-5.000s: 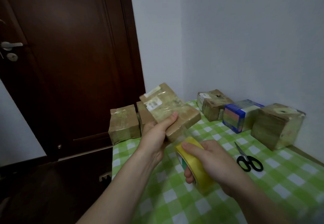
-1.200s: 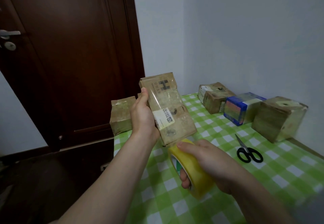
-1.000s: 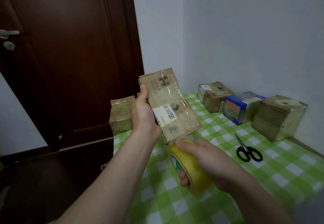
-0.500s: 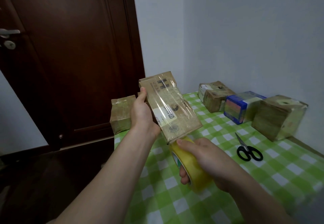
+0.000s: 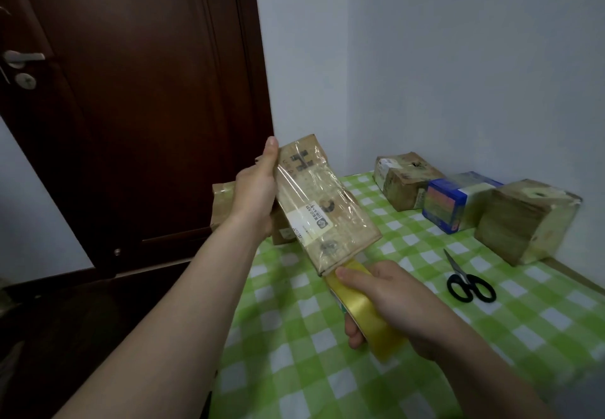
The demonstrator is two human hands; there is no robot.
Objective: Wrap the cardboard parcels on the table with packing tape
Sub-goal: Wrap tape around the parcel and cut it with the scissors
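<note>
Parcel (image 5: 324, 202) has swung up since five seconds back: it lay flat, now it stands on end, tilted, long face toward the camera. It sits mid-frame, held above the table (image 5: 294, 353). Over the last half second almost nothing has shifted.

Left hand (image 5: 255, 189) grasps the parcel by its left edge, thumb up along the top corner. Right hand (image 5: 393, 300) is wrapped round the roll (image 5: 363, 313), thumb on top, and the roll touches the parcel's lower end.

I see a glossy film running down the face, so I judge one lengthwise pass is laid and the strip is about to turn under the bottom edge. It's not cut yet, as far as I can tell.

Scissors (image 5: 468, 284) lie on the table right of centre, well apart from both hands. Brown box (image 5: 406, 179), blue box (image 5: 455, 202) and big box (image 5: 523, 218) line the wall at right, all shiny, likely taped. Another box (image 5: 222, 202) sits behind the left hand. Door (image 5: 131, 91) fills the upper left.
</note>
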